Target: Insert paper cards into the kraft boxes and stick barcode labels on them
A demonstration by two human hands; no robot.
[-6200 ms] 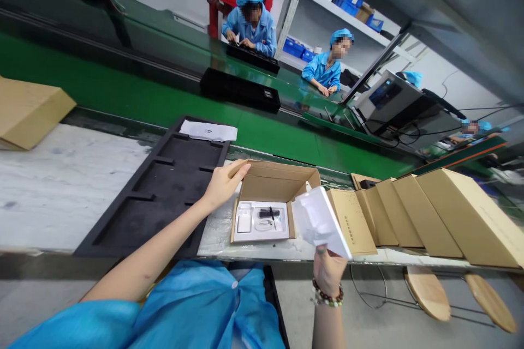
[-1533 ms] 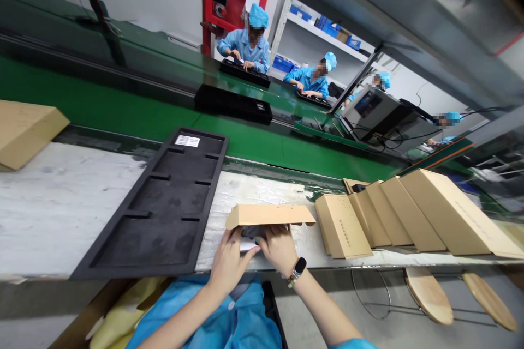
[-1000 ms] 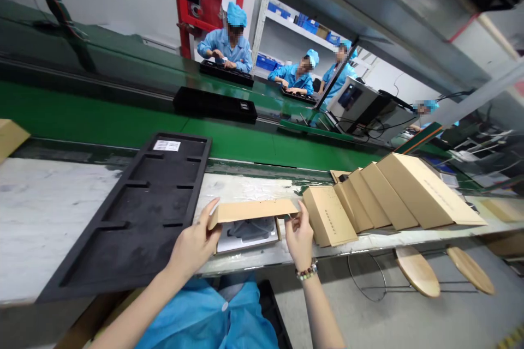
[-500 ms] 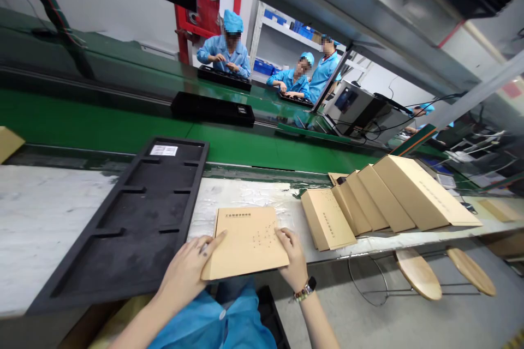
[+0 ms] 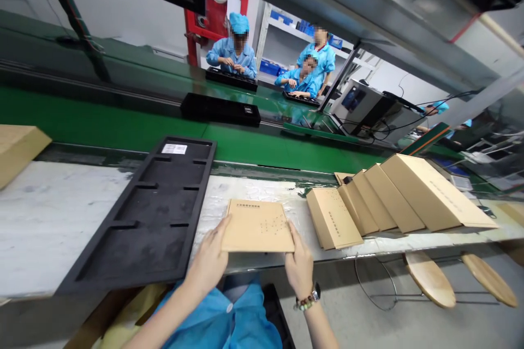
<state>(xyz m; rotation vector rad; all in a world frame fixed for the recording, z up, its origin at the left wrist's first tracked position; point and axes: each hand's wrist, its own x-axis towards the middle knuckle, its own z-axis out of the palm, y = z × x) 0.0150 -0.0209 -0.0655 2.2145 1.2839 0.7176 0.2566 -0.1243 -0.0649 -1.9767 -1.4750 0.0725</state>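
A closed brown cardboard box [image 5: 256, 227] with dark printing on its lid lies between my hands at the front edge of the white work surface. My left hand [image 5: 212, 253] grips its left side, thumb along the lid's edge. On the right side, my right hand [image 5: 299, 262] holds the near corner, with its fingers partly hidden. Just left of the box is a large black tray [image 5: 147, 240] with a white label at its far end. To the right, a printed cardboard box [image 5: 333, 218] leans against several similar boxes [image 5: 413, 196].
A green conveyor belt [image 5: 245, 144] runs behind the work surface, with a black case [image 5: 220, 109] beyond it. Another cardboard box [image 5: 20, 147] sits at the far left. Two round wooden stools [image 5: 429, 278] stand below on the right. Co-workers [image 5: 233, 54] sit across the line.
The box in my hands has moved slightly away from me and levelled out, its near edge now straighter. My view has shifted a little left, showing more of the far-left box.
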